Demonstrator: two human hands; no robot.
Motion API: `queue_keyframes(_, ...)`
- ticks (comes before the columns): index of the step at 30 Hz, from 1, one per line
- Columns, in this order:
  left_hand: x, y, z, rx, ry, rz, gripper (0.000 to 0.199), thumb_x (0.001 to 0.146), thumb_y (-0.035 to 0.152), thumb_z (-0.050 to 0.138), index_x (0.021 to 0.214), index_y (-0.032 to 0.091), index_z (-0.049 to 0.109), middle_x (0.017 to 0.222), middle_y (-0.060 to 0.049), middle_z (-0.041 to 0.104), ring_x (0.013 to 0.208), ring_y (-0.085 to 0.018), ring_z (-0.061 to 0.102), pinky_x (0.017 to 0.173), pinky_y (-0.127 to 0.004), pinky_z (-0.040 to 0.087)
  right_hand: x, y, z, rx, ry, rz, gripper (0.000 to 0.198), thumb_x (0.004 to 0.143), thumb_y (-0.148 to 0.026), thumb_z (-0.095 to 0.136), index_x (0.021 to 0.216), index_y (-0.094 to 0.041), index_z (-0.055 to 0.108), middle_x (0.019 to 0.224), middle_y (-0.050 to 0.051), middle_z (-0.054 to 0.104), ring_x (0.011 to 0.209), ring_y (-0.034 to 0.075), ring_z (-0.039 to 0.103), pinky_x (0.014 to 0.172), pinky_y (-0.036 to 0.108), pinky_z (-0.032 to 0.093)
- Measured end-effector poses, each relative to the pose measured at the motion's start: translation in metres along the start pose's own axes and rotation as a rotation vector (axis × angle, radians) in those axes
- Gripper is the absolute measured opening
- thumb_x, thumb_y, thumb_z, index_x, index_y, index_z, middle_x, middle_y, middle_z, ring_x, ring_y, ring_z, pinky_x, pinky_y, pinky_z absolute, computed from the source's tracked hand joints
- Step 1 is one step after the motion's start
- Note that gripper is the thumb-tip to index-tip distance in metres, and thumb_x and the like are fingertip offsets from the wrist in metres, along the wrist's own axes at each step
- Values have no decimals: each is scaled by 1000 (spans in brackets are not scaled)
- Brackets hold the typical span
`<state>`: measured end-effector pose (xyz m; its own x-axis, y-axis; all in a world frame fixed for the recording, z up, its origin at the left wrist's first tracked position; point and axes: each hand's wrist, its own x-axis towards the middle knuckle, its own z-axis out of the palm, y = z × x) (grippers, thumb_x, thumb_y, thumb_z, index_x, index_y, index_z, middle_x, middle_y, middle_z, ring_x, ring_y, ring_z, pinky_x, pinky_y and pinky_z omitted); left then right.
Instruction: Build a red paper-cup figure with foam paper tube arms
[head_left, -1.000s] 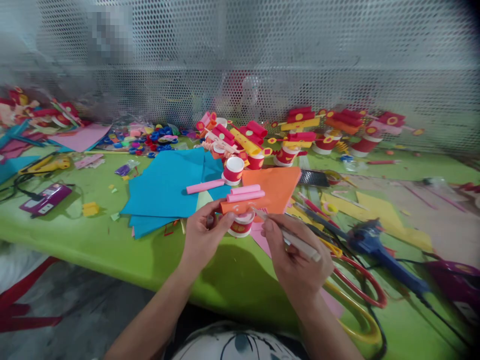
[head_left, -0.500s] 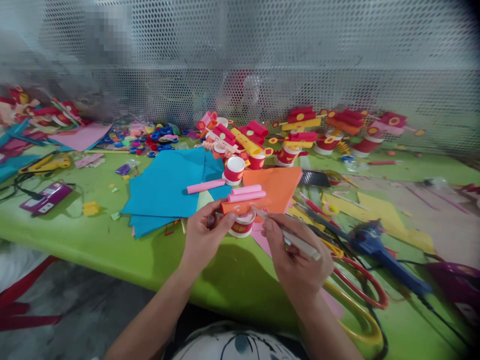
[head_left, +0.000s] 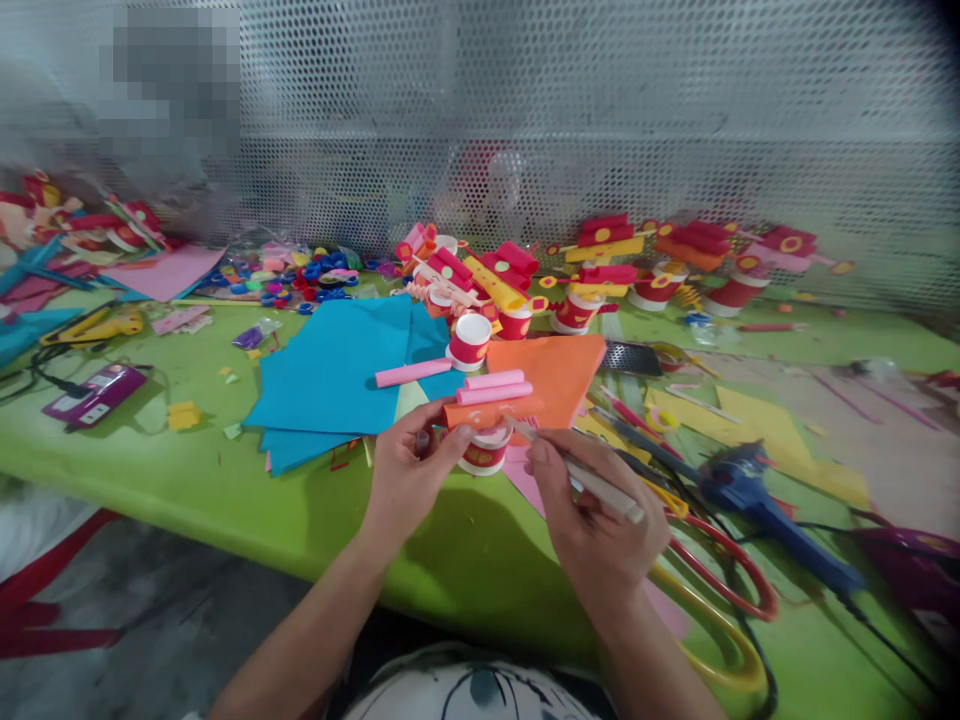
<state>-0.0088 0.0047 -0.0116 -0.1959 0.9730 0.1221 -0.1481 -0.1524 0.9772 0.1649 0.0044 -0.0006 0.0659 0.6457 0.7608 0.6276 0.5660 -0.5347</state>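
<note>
A paper craft figure stands in front of me: an orange paper roll with white marks drawn on it, two pink paper rolls on top, and a red and white paper cup beneath. My left hand pinches the left end of the orange roll between thumb and fingers. In my right hand is a pale pen, its tip touching or very near the roll's front. Just behind stand another red and white cup and a single pink roll.
Blue paper sheets lie left, orange paper behind the figure. At right are a blue glue gun and red-handled scissors. Several cup figures line the perforated metal screen. A purple box with a cord sits left.
Both hands and the figure stay almost in place. The pen tip shows only a very slight shift on the orange roll; the view moves a little.
</note>
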Motion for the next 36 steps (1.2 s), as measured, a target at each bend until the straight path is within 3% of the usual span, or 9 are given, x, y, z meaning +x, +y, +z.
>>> queue_keyframes(16, 0, 0, 0, 13, 1, -8, 34, 89, 37, 80, 118, 19, 78, 101, -7, 79, 89, -18, 70, 75, -25, 55, -4, 3, 2, 26, 10, 61, 9, 91, -23, 77, 100, -23, 75, 81, -1, 78, 64, 12, 76, 45, 18, 48)
queue_keyframes(25, -1, -1, -1, 22, 7, -14, 36, 88, 38, 80, 119, 19, 78, 101, -8, 79, 89, -18, 70, 75, -26, 55, -2, 2, 2, 25, 0, 16, 10, 91, -22, 77, 101, -23, 74, 77, -1, 77, 63, 11, 74, 41, 18, 42)
queue_keyframes(36, -1, 0, 0, 10, 14, -22, 35, 88, 36, 80, 117, 18, 78, 99, -7, 78, 90, -18, 69, 77, -26, 55, -3, 2, 2, 22, 3, 45, 8, 91, -23, 77, 99, -23, 75, 78, 0, 77, 62, 12, 74, 41, 19, 43)
